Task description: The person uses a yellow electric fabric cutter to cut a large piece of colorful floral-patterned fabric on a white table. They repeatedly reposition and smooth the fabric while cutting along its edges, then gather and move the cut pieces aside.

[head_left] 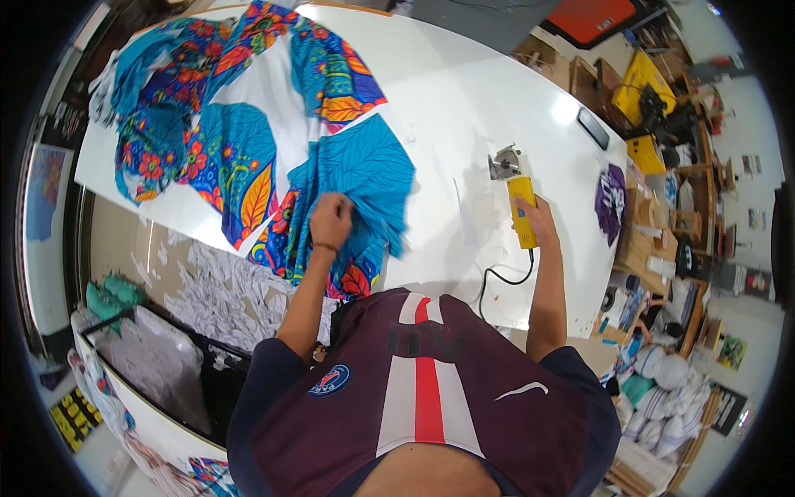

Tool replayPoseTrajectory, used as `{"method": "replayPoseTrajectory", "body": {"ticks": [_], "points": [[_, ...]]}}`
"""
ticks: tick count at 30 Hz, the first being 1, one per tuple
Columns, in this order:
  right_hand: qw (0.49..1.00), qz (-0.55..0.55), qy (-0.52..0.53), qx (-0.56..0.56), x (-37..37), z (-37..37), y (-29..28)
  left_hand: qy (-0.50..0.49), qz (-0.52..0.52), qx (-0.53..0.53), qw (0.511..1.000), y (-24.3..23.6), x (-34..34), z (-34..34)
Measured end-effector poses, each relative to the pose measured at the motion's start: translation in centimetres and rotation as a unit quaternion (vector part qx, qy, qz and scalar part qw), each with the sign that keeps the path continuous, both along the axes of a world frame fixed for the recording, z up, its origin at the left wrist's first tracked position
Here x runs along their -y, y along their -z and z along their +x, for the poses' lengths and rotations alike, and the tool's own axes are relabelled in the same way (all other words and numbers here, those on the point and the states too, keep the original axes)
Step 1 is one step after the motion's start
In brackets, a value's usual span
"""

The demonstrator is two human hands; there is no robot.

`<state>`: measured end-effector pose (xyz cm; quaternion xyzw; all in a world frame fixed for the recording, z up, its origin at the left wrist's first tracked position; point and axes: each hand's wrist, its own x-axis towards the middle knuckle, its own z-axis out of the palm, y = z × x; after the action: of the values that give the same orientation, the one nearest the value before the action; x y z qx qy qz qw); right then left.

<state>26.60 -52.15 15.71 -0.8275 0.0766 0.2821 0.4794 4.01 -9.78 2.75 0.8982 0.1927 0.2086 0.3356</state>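
My right hand [543,224] is wrapped round the yellow body of an electric rotary cutter [520,189]. Its metal blade head points away from me, over the white table, and a black cord [507,282] curves from its near end toward my body. My left hand [330,220] is at the near right part of a large heap of printed fabric [240,137], fingers curled in on a teal piece [362,166]. That piece is smeared by motion near its right edge. The heap has teal leaf prints, bright flowers and white undersides, and covers the table's left side.
The white table [447,91] carries a dark phone [592,128] at the far right and a purple cloth [611,203] on its right edge. White scraps [224,277] litter the floor at left, beside a black-rimmed bin [170,393]. Shelves and bundles line the right.
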Motion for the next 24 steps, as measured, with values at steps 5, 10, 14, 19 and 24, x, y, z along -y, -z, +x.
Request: {"method": "replayPoseTrajectory", "body": {"ticks": [5,10,14,19,24], "points": [[0.995,-0.005,0.093,-0.031,6.9,-3.3,1.9,-0.129,-0.032,0.183,0.974,-4.1,0.0,10.8],[0.988,-0.005,0.156,-0.008,11.8,-5.2,4.3,0.140,0.050,-0.002,0.989,-2.4,11.1,15.0],[0.976,-0.059,0.207,0.029,15.6,-6.3,4.4,0.315,0.119,-0.135,0.932,-1.3,20.6,12.2],[0.953,-0.174,0.227,0.096,22.3,-8.4,6.4,0.579,0.095,-0.055,0.808,-1.3,29.4,6.1],[0.909,-0.313,0.249,0.121,20.3,-7.2,4.2,0.734,0.104,-0.020,0.671,3.0,33.2,3.7]]}}
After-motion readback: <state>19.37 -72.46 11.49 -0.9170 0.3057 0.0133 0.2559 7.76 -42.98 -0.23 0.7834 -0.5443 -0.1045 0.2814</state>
